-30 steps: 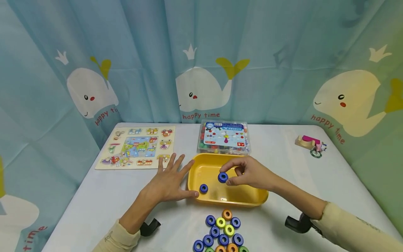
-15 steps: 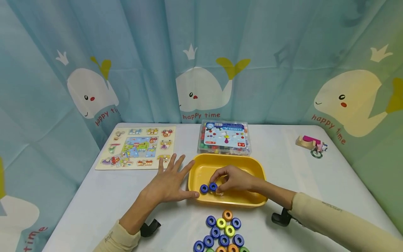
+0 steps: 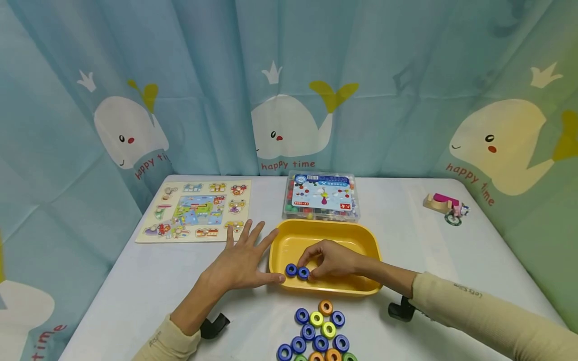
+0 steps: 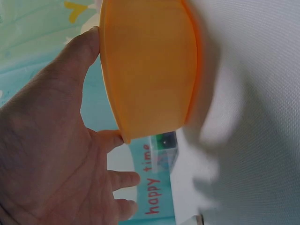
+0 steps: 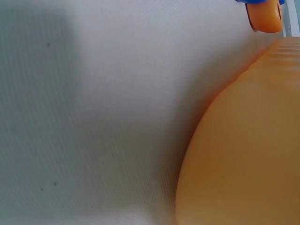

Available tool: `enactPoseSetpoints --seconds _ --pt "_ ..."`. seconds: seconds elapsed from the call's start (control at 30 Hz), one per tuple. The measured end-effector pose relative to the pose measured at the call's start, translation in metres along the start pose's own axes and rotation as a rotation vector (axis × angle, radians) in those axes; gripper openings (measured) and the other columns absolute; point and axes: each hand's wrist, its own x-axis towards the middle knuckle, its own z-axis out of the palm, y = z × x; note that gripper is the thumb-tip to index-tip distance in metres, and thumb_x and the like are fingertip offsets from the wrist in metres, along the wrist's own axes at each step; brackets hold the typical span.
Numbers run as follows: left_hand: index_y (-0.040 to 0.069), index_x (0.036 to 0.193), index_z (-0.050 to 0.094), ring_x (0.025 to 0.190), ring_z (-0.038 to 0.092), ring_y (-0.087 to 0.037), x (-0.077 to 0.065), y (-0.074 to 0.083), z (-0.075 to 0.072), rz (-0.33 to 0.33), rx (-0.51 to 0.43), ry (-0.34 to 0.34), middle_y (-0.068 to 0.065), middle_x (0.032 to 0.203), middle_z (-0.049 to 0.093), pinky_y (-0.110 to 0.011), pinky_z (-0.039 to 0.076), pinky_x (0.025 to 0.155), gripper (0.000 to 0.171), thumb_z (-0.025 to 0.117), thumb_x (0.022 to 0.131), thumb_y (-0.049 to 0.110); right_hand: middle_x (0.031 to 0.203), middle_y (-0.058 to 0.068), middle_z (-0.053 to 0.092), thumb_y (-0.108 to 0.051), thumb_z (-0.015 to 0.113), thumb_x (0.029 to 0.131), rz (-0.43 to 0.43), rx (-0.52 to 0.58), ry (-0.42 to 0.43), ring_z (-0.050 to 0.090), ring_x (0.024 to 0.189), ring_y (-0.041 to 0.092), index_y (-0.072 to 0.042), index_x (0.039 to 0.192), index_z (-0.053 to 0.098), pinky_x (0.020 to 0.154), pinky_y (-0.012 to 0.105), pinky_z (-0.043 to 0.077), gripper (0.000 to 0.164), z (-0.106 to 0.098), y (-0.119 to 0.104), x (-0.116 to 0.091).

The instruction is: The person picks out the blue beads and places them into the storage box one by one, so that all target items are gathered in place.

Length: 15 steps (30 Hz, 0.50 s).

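In the head view my right hand (image 3: pixel 335 258) reaches down into a yellow plastic basin (image 3: pixel 331 228). Thumb and index finger pinch a blue ring-shaped bead (image 3: pixel 303 273) near the basin's floor. A second blue ring (image 3: pixel 291 270) lies close by its left side. My left hand (image 3: pixel 241 260) spreads its fingers at the basin's left end. In the left wrist view, the thumb and one finger of that left hand (image 4: pixel 61 126) touch the rim of the orange-looking basin (image 4: pixel 150 70). The right hand is out of sight in the right wrist view, behind the basin wall (image 5: pixel 248 145).
Several blue, yellow, orange and green rings (image 3: pixel 320 344) lie in front of the basin. Behind it stands a clear box (image 3: pixel 321 196) of coloured pieces. A wooden puzzle board (image 3: pixel 194 211) lies at the back left, small toys (image 3: pixel 447 206) at the back right.
My right hand has moved left and down with the blue ring, bringing it beside the other blue ring in the basin. The left hand has stayed in place.
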Motion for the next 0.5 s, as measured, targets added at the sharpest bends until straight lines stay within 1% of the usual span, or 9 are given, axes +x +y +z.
enactPoseSetpoints --seconds 0.2,0.27,0.3,0.37,0.5 --pt "0.034 0.150 0.014 0.139 0.001 -0.035 -0.001 0.000 -0.001 0.003 -0.003 -0.002 -0.008 0.154 0.011 -0.064 -0.003 0.101 0.102 0.040 0.066 0.087 0.099 -0.013 0.066 -0.021 0.076 0.078 0.011 -0.017 0.014 0.054 0.083 0.018 -0.026 0.102 0.070 0.065 0.026 0.042 0.026 -0.001 -0.002 -0.002" --pt "0.034 0.150 0.014 0.139 0.000 -0.035 -0.001 0.001 -0.001 0.000 -0.001 -0.007 -0.008 0.154 0.011 -0.064 -0.003 0.101 0.102 0.039 0.066 0.087 0.099 -0.012 0.066 -0.022 0.077 0.077 0.020 -0.018 0.032 0.053 0.079 0.017 -0.026 0.103 0.070 0.064 0.025 0.042 0.027 -0.003 -0.005 -0.004" --pt "0.034 0.150 0.013 0.139 0.000 -0.035 -0.001 0.001 -0.001 -0.004 0.000 -0.012 -0.008 0.155 0.010 -0.064 -0.004 0.101 0.102 0.039 0.066 0.088 0.099 -0.011 0.066 -0.023 0.077 0.077 0.022 -0.021 0.047 0.052 0.075 0.017 -0.026 0.103 0.070 0.062 0.025 0.041 0.027 -0.005 -0.006 -0.006" --pt "0.035 0.150 0.013 0.139 -0.001 -0.035 -0.001 0.001 -0.001 -0.008 0.002 -0.018 -0.008 0.155 0.010 -0.064 -0.004 0.102 0.103 0.038 0.065 0.088 0.097 -0.007 0.066 -0.025 0.077 0.077 0.020 -0.018 0.084 0.049 0.065 0.016 -0.024 0.104 0.070 0.057 0.023 0.040 0.028 -0.010 -0.011 -0.011" --pt "0.035 0.149 0.013 0.139 -0.001 -0.034 -0.001 0.001 -0.002 -0.015 0.006 -0.017 -0.007 0.155 0.009 -0.063 -0.004 0.102 0.103 0.038 0.065 0.088 0.082 0.004 0.062 -0.028 0.077 0.077 -0.021 -0.006 0.174 0.042 0.051 0.013 -0.020 0.104 0.070 0.047 0.020 0.035 0.029 -0.022 -0.026 -0.033"
